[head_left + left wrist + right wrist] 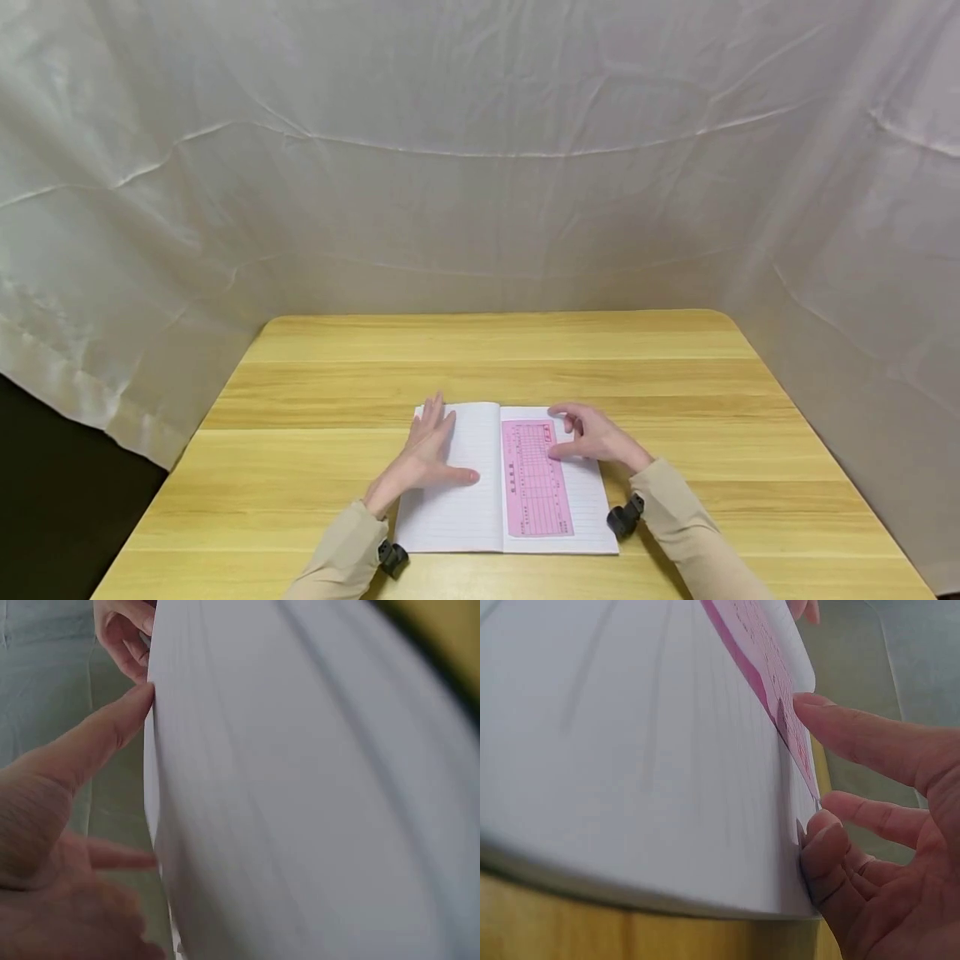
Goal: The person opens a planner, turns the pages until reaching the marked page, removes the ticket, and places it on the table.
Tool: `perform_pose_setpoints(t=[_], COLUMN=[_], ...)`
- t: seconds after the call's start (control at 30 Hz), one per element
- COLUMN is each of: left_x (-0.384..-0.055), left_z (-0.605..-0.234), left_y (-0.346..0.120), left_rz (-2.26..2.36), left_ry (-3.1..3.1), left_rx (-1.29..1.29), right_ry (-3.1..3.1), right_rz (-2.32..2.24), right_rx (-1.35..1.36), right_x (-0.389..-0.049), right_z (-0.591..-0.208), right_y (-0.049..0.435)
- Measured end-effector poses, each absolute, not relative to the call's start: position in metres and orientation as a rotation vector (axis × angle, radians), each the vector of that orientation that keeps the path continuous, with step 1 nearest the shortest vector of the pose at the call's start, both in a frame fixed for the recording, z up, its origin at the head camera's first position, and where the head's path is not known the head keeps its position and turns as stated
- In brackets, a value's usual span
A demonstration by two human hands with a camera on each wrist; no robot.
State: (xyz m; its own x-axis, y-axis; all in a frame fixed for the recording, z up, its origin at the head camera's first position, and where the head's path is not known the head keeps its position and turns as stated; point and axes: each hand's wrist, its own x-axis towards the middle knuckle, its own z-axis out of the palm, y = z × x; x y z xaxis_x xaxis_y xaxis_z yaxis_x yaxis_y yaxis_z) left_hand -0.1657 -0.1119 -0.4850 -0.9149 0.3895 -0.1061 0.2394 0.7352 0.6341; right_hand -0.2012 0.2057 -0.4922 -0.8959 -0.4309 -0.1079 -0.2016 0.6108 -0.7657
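Observation:
An open notebook (pixel 450 521) with lined white pages lies on the table. On its right page rests a pink printed form (pixel 536 479), long and narrow, with a ruled grid and red characters near the top. My left hand (pixel 426 454) is spread over the left page, thumb pointing toward the fold and fingers reaching to the outer top corner. My right hand (pixel 596 435) is at the upper right of the form. In the right wrist view its thumb (pixel 840 727) touches the form's edge, the index fingertip is by the form's corner, and the other fingers bend against the page.
The wooden table (pixel 315 392) extends around the notebook on all sides. Pale cloth curtains (pixel 480 217) hang behind it and along both sides. A black camera (pixel 626 517) is strapped on the right wrist, another (pixel 393 558) on the left.

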Motion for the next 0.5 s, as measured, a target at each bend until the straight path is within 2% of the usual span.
perform_pose_setpoints(t=[0.23,0.5], left_x=[-0.1680,-0.1707], left_z=[-0.4867,-0.4861], left_y=[-0.1157,-0.1161], left_rz=[0.894,0.789], left_ry=[2.513,2.458], left_rx=[0.791,0.803], right_ry=[2.594,2.654], right_rz=[-1.121,-1.031], right_rx=[-0.489,-0.488], right_x=[-0.2019,-0.2029], right_z=[-0.4915,-0.4904], right_y=[0.1992,0.1949])
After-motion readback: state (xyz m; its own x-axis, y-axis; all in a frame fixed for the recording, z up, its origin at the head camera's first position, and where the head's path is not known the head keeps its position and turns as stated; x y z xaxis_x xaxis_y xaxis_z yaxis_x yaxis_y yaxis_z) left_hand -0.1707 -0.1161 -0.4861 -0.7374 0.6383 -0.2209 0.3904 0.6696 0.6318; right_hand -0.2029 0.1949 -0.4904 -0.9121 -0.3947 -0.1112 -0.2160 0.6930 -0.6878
